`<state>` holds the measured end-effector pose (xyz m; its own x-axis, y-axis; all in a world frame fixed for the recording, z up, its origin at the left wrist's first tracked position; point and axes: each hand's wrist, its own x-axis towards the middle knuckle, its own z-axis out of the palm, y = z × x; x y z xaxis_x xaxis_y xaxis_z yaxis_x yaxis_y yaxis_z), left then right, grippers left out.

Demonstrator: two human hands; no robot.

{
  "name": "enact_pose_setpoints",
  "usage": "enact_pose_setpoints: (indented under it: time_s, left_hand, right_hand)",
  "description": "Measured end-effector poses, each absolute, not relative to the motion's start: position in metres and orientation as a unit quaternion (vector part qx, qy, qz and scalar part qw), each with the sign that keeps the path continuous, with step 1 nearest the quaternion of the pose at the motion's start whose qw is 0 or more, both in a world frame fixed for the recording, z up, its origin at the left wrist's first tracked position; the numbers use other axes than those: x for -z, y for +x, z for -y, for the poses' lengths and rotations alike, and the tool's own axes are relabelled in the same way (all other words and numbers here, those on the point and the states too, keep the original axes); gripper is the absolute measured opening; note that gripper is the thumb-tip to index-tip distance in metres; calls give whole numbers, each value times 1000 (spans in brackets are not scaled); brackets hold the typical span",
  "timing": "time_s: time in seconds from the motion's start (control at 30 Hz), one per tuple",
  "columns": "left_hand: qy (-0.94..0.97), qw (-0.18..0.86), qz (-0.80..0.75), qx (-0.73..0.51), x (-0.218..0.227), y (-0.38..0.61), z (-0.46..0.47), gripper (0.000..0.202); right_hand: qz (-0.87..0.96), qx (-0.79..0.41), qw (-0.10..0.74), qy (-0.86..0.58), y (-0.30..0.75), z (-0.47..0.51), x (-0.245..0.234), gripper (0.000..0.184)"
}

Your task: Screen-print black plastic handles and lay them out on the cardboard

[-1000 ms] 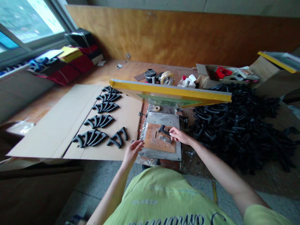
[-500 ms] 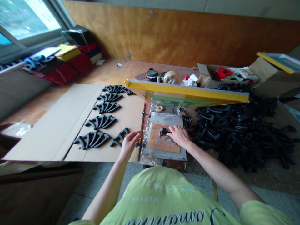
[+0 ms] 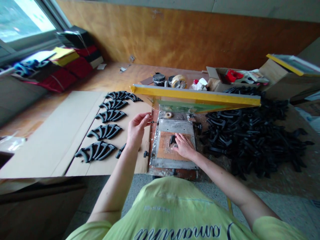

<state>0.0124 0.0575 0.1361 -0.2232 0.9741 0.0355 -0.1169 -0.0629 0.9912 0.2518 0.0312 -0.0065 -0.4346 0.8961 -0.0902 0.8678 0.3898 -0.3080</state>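
Observation:
My right hand (image 3: 184,146) lies flat on a black curved plastic part (image 3: 172,139) that rests on the brown pad of a metal printing plate (image 3: 172,125). My left hand (image 3: 136,128) hovers open beside the plate's left edge, fingers reaching toward the raised yellow-framed screen (image 3: 195,97). Rows of black curved parts (image 3: 105,131) lie on a cardboard sheet (image 3: 62,133) to the left. The nearest row is partly hidden by my left forearm.
A big heap of black parts (image 3: 252,133) fills the table to the right. Behind the screen stand a black pot (image 3: 159,79), a tape roll (image 3: 178,81) and a cardboard box (image 3: 220,81). Red and yellow items (image 3: 67,63) lie by the window at left.
My left hand rose from the plate's near left corner up toward the screen frame. My right hand went from pinching the black part to pressing flat on it.

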Motion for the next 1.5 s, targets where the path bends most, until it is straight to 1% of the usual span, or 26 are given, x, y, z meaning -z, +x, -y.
enact_pose_setpoints:
  time_s: [0.07,0.23,0.37,0.57,0.77,0.93,1.07,1.2,1.27,1.37,1.43,1.5]
  left_hand:
    - [424,454,-508,-597,-137,13,-59,40]
    - [414,457,-503,-606,-133,10,-57,37]
    - [410,456,-512,-602,-131,10,-55,38]
    - [404,459,-520,-597,-123,10,-51,42]
    - [397,459,-534,-588,-121,12,-46,44]
    - [395,461,-532,-590,-121,12,-43,45]
    - [391,467,-530,-590,-119,11,-42,43]
    - [392,470,-530,-587,-117,11,-40,43]
    - [391,472,-528,-587,-118,11,-39,43]
    - [388,476,-525,-589,-118,10,-38,42]
    - [387,475,-526,-590,-118,10,-37,41]
    - [385,477,-526,-590,-118,10,-37,41]
  right_hand:
    - [827,-157,60,-537,252,-31,8,57]
    - [832,-142,116,-523,251,-27,17,67]
    - [840,-140,145,-504,250,-28,16,61]
    - [814,-131,170,-541,260,-25,15,56]
    - [840,-122,162,-503,263,-16,9,51]
    - [863,-120,141,-470,260,-14,1,43]
    - [873,-111,114,-460,260,-19,-6,45]
    - [910,-78,73,-400,258,-19,-10,45]
    - [924,-69,69,-370,259,-16,-7,43]
    - [927,-73,98,-353,263,-13,1,34]
    - [917,-78,145,-363,267,-13,7,28]
    - [901,-92,201,-373,268,-15,11,27]
